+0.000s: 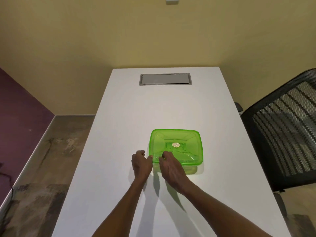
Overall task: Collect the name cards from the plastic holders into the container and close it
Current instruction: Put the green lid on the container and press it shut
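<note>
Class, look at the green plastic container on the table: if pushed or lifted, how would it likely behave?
The green container looks thin and translucent, so probably light and slightly flexible. Its glossy lid may be slippery. Low and wide on the table, it would likely slide, not tip.

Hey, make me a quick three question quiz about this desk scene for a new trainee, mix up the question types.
1. True or false: the green lid sits on the container.
2. Which hand reaches onto the lid's near left corner? A) left hand B) right hand
3. Fill in: right of the white table stands a black mesh ____.

Key: 1 true; 2 B; 3 chair.
</note>
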